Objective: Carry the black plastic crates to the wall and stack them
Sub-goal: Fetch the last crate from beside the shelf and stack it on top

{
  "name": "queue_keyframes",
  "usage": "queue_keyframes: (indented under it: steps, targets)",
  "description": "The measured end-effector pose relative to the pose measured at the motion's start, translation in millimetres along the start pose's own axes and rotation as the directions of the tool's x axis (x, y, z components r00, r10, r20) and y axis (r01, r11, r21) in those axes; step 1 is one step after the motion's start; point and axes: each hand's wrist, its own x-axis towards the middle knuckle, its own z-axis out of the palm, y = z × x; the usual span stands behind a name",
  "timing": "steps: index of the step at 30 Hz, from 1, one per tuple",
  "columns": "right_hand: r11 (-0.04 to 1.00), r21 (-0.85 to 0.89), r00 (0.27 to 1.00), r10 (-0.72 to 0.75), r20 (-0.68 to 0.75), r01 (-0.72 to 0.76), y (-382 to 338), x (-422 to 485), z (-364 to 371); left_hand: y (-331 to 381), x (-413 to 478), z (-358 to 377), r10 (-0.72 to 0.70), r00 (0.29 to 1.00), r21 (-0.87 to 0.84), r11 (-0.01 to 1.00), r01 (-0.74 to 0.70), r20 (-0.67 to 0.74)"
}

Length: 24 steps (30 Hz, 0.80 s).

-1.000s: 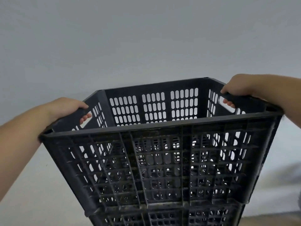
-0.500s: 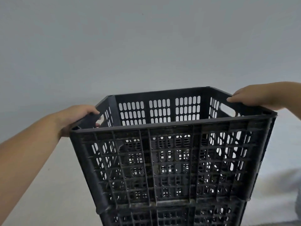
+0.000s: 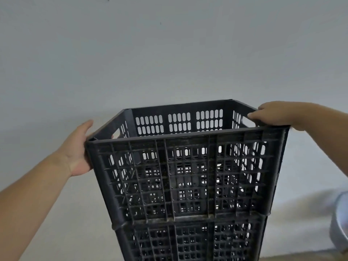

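Both grips loosen: left hand [image 3: 75, 149] flat against the top crate [image 3: 188, 176], right hand [image 3: 276, 114] resting slack on its rim - looks seated on the lower crate [image 3: 188, 242].

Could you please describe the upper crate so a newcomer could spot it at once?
Before the plain grey wall stands a stack of black slotted plastic crates. The upper crate is the one both hands touch, left hand on its side, right hand on its rim; the lower crate is untouched.

Two black crates [image 3: 188, 176] [image 3: 190, 242], two hands [image 3: 79, 149] [image 3: 278, 114], one grey basin [image 3: 339, 223]
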Motion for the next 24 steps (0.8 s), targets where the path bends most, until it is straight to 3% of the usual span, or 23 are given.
queue_keyframes:
  steps: [2,5,8,11,13,19,24]
  targets:
    - [0.975,0.221,1.000,-0.009,-0.011,0.011,10.3,-8.9,2.6,-10.9,-10.2,4.4,0.045,0.999,-0.032,0.998,-0.045,-0.025]
    - [0.873,0.476,0.985,-0.028,-0.172,0.108,23.9,-26.5,16.1,-28.0,-22.8,10.0,0.147,0.989,-0.042,0.988,-0.148,-0.034]
    - [0.765,0.613,0.946,0.018,-0.324,0.196,32.6,-52.2,37.5,-49.1,-29.5,8.5,0.244,0.969,0.004,0.970,-0.244,-0.033]
    - [0.614,0.752,0.934,0.067,-0.350,0.238,43.5,-68.3,66.2,-72.1,-39.0,9.2,0.303,0.953,0.113,0.947,-0.301,-0.003]
    - [0.555,0.794,0.930,0.094,-0.355,0.247,51.5,-74.3,87.9,-89.6,-42.7,8.6,0.310,0.951,0.150,0.940,-0.305,-0.009]
    - [0.532,0.816,0.930,0.134,-0.343,0.225,69.0,-87.5,149.5,-124.6,-37.7,-4.7,0.252,0.960,0.192,0.955,-0.227,-0.119]
    - [0.449,0.875,0.934,0.197,-0.297,0.183,68.7,-91.7,174.9,-132.0,-40.4,-0.2,0.216,0.966,0.217,0.959,-0.183,-0.139]
